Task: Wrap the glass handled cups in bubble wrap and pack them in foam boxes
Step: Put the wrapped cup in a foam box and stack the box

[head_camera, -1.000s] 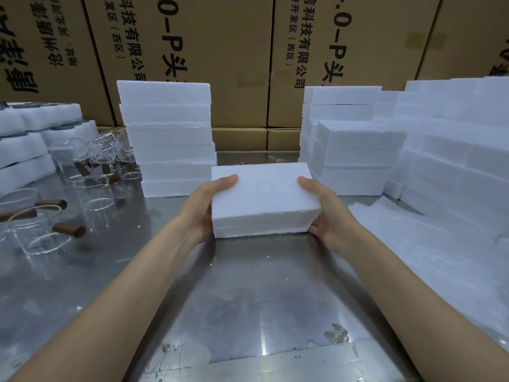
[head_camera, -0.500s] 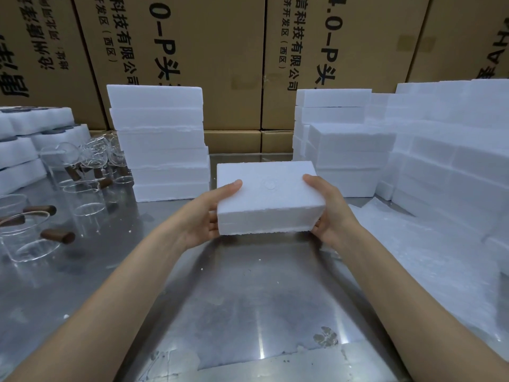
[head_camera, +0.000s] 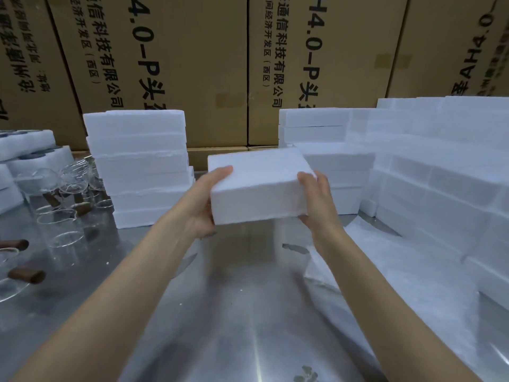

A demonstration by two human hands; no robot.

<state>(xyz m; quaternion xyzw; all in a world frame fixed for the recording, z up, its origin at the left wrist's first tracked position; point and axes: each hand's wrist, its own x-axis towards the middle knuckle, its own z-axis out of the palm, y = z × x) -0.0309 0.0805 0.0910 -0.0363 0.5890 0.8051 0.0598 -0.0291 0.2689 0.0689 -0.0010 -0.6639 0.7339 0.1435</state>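
Right, steel worktop (head_camera: 234, 312) nearest. Above it, foam box (head_camera: 259, 186) held clear of the surface: left hand (head_camera: 201, 205) grips its left end, right hand (head_camera: 319, 205) grips its right end, thumbs on top. Left of the box, glass cups (head_camera: 57, 224) stand beside a foam stack (head_camera: 140, 166). Behind the box, cardboard cartons (head_camera: 192, 64).

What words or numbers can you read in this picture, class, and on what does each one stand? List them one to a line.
"4.0-P头": left-centre carton, sideways.
"信科技有限公司": same carton; the line's top is cut off.
"经济开发区(西区)": same carton, small.
"H4.0-P头": centre carton, with the same two lines.
"AH4.0": right carton, blurred.
Far-left carton: print too blurred to read.
Foam box, foam stacks, cups: no text.
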